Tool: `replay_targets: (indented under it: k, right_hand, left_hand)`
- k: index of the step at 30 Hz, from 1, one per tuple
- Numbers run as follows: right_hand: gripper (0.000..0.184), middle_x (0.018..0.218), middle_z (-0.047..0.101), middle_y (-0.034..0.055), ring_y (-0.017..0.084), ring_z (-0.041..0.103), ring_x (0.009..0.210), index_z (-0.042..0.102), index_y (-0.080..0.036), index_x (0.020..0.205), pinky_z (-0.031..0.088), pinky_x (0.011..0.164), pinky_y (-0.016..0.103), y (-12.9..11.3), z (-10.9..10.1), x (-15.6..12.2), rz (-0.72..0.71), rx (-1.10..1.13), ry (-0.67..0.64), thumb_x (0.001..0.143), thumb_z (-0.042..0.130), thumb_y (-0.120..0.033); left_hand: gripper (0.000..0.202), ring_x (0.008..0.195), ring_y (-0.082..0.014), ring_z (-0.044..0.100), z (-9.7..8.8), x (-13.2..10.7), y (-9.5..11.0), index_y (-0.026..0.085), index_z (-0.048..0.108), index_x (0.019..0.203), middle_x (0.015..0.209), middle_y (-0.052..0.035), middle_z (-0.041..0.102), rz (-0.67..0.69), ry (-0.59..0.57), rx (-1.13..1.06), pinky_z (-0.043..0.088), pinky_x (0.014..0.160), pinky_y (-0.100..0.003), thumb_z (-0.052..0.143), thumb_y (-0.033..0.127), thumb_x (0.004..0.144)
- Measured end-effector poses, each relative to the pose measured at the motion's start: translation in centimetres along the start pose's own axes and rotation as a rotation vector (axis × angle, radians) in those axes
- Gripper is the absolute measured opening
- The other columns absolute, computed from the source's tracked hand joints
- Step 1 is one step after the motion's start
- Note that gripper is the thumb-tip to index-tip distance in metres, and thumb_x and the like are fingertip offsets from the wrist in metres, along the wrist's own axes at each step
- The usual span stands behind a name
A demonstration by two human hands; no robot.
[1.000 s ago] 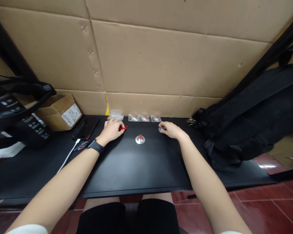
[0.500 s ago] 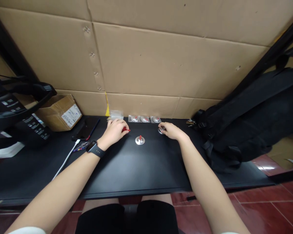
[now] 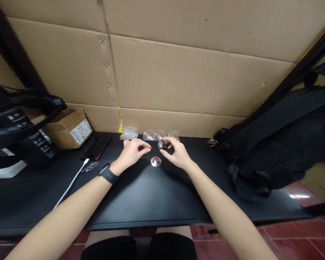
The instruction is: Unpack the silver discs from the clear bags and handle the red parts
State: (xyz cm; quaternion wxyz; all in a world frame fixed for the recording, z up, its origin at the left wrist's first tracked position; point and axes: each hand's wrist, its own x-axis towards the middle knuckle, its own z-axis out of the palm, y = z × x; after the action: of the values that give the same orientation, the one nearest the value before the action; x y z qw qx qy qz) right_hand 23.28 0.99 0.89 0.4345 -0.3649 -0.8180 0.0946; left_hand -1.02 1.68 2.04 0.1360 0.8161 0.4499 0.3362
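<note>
My left hand (image 3: 134,153) is closed in a pinch on a small red strap or cord (image 3: 150,147), with more red showing behind the fingers. Thumb and fingers of my right hand (image 3: 176,153) hold a shiny round metal disc (image 3: 161,144) that looks like a finger cymbal, raised off the table and partly covered. Between and just below the hands, another domed metal disc (image 3: 156,162) lies flat on the black table, a red loop standing up from its middle.
Clear bags (image 3: 150,137) with similar red-and-silver discs lie along the cardboard wall, beside plastic sleeves (image 3: 130,133). Leftward are a phone (image 3: 96,147), a white cable (image 3: 72,183), keys (image 3: 90,167) and a cardboard box (image 3: 69,130). A black backpack (image 3: 276,144) stands at right.
My right hand has moved left with the metal disc, lifting it toward my left hand. My left hand has come slightly right with the red strap. The view has tilted a little.
</note>
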Motion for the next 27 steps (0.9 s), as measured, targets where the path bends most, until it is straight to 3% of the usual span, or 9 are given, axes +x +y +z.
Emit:
replay_targets:
  k: [5, 9, 13, 16, 21, 27]
  right_hand:
    - [0.041, 0.119, 0.07, 0.0086, 0.023, 0.068, 0.104, 0.059, -0.025, 0.122, 0.058, 0.082, 0.036, -3.2, 1.8, -0.5, -0.037, 0.1, 0.072, 0.083, 0.072, -0.029]
    - [0.033, 0.123, 0.07, 0.0097, 0.023, 0.07, 0.104, 0.062, -0.024, 0.113, 0.059, 0.082, 0.037, -4.0, 2.0, -0.6, 0.007, 0.15, 0.109, 0.084, 0.074, -0.034]
    - [0.027, 0.121, 0.072, 0.01, 0.024, 0.072, 0.099, 0.064, -0.023, 0.1, 0.06, 0.08, 0.036, -3.6, 1.9, -0.6, 0.044, 0.222, 0.109, 0.083, 0.076, -0.041]
    - [0.027, 0.112, 0.075, 0.0074, 0.021, 0.075, 0.083, 0.064, -0.023, 0.096, 0.06, 0.074, 0.034, -3.3, 1.8, -0.7, 0.145, 0.303, 0.044, 0.084, 0.074, -0.044]
    - [0.022, 0.083, 0.072, 0.0027, 0.02, 0.073, 0.076, 0.063, -0.023, 0.098, 0.058, 0.067, 0.03, -2.9, 1.6, -0.8, 0.211, 0.341, -0.051, 0.099, 0.054, -0.043]
    - [0.018, 0.112, 0.066, 0.0097, 0.019, 0.068, 0.083, 0.064, -0.022, 0.101, 0.057, 0.065, 0.029, -2.9, 1.6, -0.6, 0.127, 0.236, -0.06, 0.099, 0.053, -0.036]
  left_hand:
    - [0.018, 0.102, -0.0239, 0.067, 0.8, -0.1, 0.9, 0.025, 0.077, 0.089, 0.104, -0.0043, 0.076, 0.031, 0.042, -0.313, 0.049, 0.094, -0.039, 0.068, 0.04, 0.087]
    - [0.016, 0.104, -0.0249, 0.066, 1.1, -0.1, 1.4, 0.024, 0.078, 0.084, 0.106, -0.0066, 0.073, 0.025, 0.069, -0.373, 0.051, 0.096, -0.042, 0.07, 0.038, 0.085]
    - [0.013, 0.105, -0.0252, 0.064, 1.1, -0.3, 1.9, 0.023, 0.077, 0.082, 0.103, -0.0066, 0.072, 0.021, 0.102, -0.322, 0.05, 0.098, -0.044, 0.069, 0.034, 0.085]
    - [0.011, 0.104, -0.0242, 0.062, 1.3, -0.7, 2.3, 0.024, 0.077, 0.08, 0.1, -0.0054, 0.07, 0.019, 0.168, -0.24, 0.048, 0.099, -0.043, 0.071, 0.031, 0.085]
    - [0.007, 0.107, -0.0231, 0.06, 1.6, -1.2, 2.7, 0.027, 0.078, 0.083, 0.103, -0.0034, 0.067, -0.012, 0.225, -0.135, 0.046, 0.1, -0.044, 0.075, 0.033, 0.084]
    - [0.006, 0.107, -0.0235, 0.059, 1.3, -1.3, 2.8, 0.027, 0.078, 0.084, 0.104, -0.0029, 0.068, 0.007, 0.206, -0.049, 0.043, 0.096, -0.043, 0.075, 0.031, 0.085]
